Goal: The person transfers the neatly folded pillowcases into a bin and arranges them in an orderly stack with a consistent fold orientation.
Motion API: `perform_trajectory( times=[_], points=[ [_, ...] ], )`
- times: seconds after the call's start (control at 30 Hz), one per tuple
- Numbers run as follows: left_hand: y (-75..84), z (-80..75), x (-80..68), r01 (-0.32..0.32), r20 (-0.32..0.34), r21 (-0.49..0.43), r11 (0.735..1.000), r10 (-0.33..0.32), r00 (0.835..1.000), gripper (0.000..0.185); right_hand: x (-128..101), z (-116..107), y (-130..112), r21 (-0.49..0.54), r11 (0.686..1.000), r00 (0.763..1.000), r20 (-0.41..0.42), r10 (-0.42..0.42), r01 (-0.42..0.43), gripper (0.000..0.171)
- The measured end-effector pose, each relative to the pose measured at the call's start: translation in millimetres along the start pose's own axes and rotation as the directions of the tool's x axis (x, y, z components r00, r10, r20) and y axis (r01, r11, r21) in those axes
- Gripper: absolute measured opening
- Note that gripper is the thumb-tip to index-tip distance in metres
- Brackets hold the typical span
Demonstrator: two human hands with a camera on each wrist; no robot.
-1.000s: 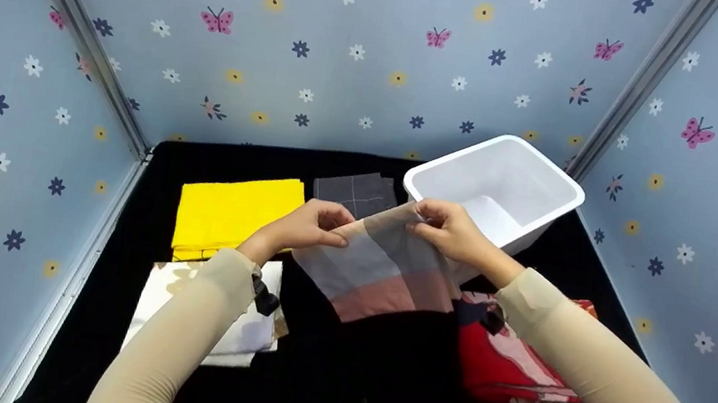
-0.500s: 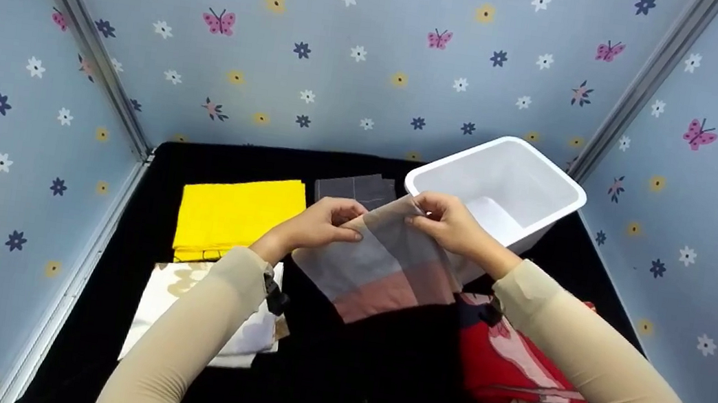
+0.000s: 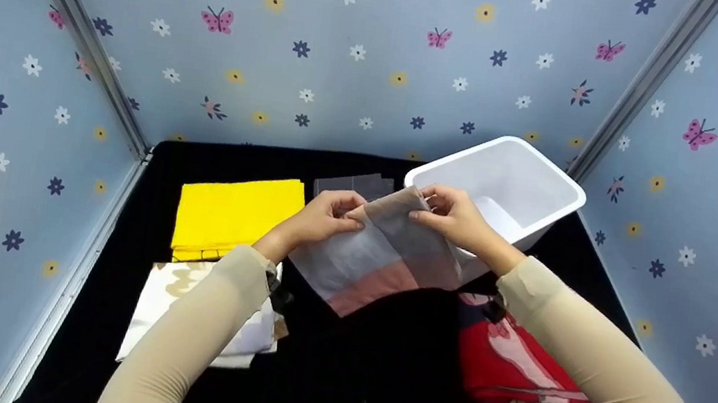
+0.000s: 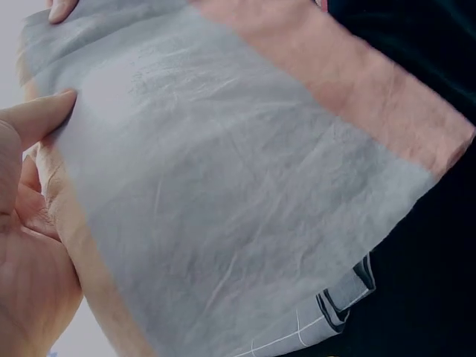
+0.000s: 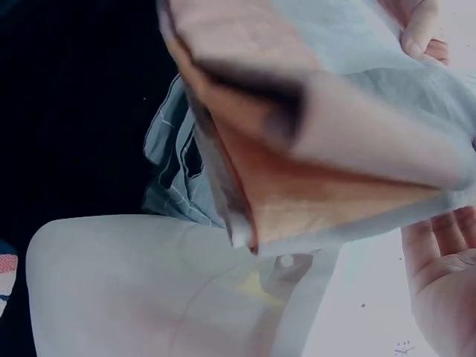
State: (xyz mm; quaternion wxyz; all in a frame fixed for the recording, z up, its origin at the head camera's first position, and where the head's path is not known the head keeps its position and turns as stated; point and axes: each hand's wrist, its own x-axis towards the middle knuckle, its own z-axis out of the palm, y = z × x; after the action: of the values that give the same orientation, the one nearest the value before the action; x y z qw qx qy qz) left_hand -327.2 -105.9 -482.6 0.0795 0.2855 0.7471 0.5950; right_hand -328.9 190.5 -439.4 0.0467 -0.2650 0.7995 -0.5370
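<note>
Both hands, the left hand (image 3: 318, 218) and the right hand (image 3: 450, 219), are curled on the top edge of a folded grey-and-pink cloth (image 3: 379, 260), which is held up at the frame's centre, just before a white bin (image 3: 546, 177). A yellow cloth (image 3: 232, 213) is seen left of centre, a white printed cloth (image 3: 244, 335) below it, a dark grey cloth (image 3: 340, 184) behind the hands, and a red cloth (image 3: 510, 367) at the lower right, all on the black table (image 3: 349, 380).

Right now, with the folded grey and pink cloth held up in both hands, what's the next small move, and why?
Probably carry the folded cloth a little forward and right, over the white bin. The left hand and right hand pinch its top edge, it hangs off the table, and the bin's open mouth is just behind it.
</note>
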Motion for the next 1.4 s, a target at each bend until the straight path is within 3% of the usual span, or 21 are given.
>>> perform_trajectory(
  times=[0.47, 0.87, 1.2, 1.4],
  points=[
    [11.9, -16.9, -1.5, 0.004, -0.050, -0.067, 0.998, -0.007, 0.999, 0.025, -15.1, -4.9, 14.6, -0.066, 0.998, 0.985, 0.171, -0.003, 0.015, 0.041],
    [12.5, -20.4, 0.7, -0.012, -0.096, -0.118, 0.993, 0.001, 0.995, 0.022, -13.1, -14.9, 4.2, -0.057, 0.998, 0.999, 0.038, -0.022, 0.024, 0.015],
    [3.5, -16.4, 2.0, 0.006, -0.118, -0.182, 0.983, -0.028, 0.993, 0.021, -9.9, -23.5, -14.7, -0.015, 1.000, 1.000, -0.002, 0.016, -0.016, 0.018],
    [-4.4, -12.3, 0.1, 0.056, -0.104, -0.184, 0.981, -0.076, 0.992, 0.015, -7.3, -26.5, -21.3, 0.018, 1.000, 1.000, 0.005, 0.010, -0.010, 0.017]
  ],
)
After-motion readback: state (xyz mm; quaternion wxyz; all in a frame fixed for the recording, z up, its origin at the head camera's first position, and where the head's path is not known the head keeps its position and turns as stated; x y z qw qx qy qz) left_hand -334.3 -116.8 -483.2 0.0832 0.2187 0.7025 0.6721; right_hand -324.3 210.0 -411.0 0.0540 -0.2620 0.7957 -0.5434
